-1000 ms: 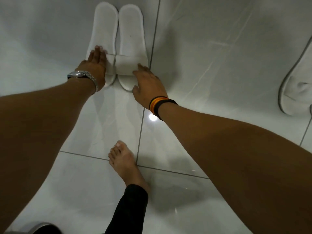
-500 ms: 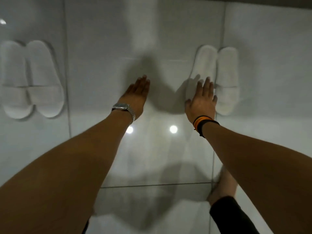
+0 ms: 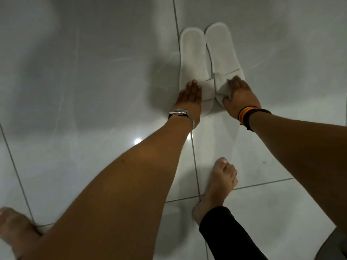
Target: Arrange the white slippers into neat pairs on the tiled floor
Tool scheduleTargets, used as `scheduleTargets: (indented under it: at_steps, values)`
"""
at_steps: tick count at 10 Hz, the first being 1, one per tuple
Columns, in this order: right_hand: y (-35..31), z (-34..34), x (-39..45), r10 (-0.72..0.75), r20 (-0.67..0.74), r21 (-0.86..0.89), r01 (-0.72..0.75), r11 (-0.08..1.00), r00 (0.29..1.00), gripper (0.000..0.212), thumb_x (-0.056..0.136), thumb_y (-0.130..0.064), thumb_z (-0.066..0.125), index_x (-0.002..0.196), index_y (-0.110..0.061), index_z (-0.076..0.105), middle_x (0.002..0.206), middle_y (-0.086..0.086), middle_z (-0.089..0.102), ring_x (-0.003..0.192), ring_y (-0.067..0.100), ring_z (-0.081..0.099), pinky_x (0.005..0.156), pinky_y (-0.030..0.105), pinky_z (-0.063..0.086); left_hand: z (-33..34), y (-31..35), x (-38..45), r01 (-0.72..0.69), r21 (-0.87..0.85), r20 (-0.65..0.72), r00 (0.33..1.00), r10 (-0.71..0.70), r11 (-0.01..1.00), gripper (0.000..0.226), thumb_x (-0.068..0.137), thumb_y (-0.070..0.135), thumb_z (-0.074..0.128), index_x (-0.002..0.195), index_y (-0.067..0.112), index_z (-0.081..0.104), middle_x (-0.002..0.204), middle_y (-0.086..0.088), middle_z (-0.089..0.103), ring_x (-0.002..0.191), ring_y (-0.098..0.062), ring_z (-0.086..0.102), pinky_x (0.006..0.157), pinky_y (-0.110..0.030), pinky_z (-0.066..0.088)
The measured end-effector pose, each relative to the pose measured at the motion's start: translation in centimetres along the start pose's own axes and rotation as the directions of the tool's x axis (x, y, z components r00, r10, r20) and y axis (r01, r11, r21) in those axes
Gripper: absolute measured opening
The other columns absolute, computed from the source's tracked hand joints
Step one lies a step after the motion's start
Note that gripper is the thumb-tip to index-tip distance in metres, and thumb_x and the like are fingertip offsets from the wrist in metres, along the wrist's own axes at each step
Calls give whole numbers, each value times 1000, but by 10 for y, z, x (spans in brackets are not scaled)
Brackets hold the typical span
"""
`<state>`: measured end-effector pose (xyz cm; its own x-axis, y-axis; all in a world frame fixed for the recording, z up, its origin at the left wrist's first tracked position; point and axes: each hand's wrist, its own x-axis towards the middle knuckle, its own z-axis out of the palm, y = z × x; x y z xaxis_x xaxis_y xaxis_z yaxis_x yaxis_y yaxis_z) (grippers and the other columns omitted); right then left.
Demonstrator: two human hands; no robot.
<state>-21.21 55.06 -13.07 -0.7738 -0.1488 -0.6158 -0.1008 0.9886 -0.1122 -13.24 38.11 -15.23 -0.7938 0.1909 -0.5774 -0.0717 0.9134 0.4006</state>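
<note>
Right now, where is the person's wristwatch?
In the head view, the wristwatch sits on the left wrist, just below the left hand that rests flat on the left slipper, near a floor grout line.

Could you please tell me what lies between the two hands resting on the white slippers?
In the head view, only the slippers' crumpled toe straps lie between the left hand and the right hand.

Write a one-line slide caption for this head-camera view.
Left hand and right hand press a pair of white slippers together on the tiled floor.
</note>
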Motion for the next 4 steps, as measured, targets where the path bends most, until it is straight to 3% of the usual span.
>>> scheduleTargets:
  at_steps: [3,4]
  values:
    - [14,-14,-17,28,-54,24,-27,999,998,65,98,-19,55,157,-7,29,169,12,21,157,32,20,123,50,34,-10,13,-7,-27,-81,-56,998,23,996,88,87,-7,41,158,4,-11,166,-14,-20,154,-29,-16,128,-41,4]
    - [-16,-5,-61,33,-125,238,-2,971,992,65,99,-18,57,157,-7,31,167,12,27,155,29,27,126,43,31,-30,-5,-40,-50,-96,-183,983,31,994,80,94,2,40,159,5,-7,167,-14,-15,155,-29,-11,128,-42,6]
